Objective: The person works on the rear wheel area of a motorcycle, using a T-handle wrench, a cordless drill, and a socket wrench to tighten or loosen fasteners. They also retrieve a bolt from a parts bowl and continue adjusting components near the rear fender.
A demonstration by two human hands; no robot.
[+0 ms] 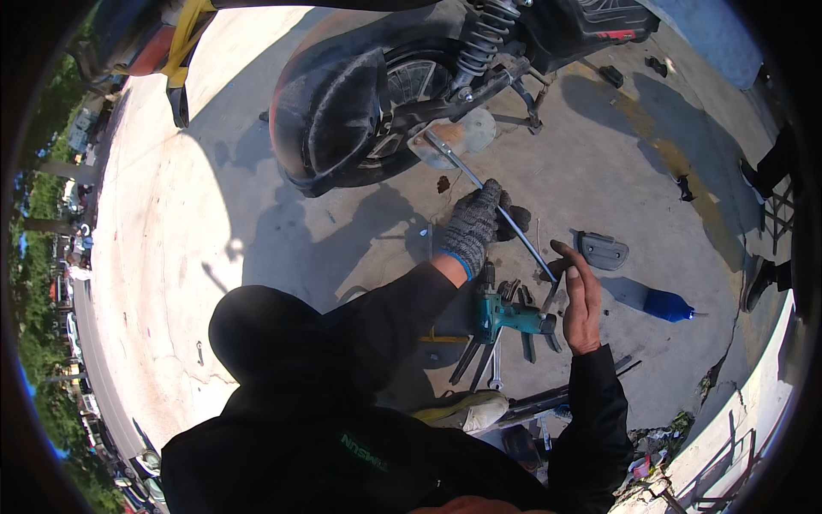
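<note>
My left hand [478, 221], in a grey knitted glove with a blue cuff, grips the middle of a long chrome wrench bar [525, 241]. Its head end lies over a pale, rust-stained plate [478, 128] beside the rear wheel [417, 80] of a black two-wheeler; whether it sits on a fastener cannot be told. Close by the bar's near end is my right hand [581, 299], bare and darkly smudged, fingers extended and apart; contact with the bar is unclear. Below the hands, a teal power tool [507, 316] rests on the ground among hand tools, including a combination wrench [496, 366].
A blue bottle [668, 305] and a dark plastic cover [602, 250] lie to the right. At the right edge, another person's shoes [758, 283] show. A small wrench [200, 353] lies on the sunlit ground at left. Part of another vehicle with yellow strapping [183, 42] stands upper left.
</note>
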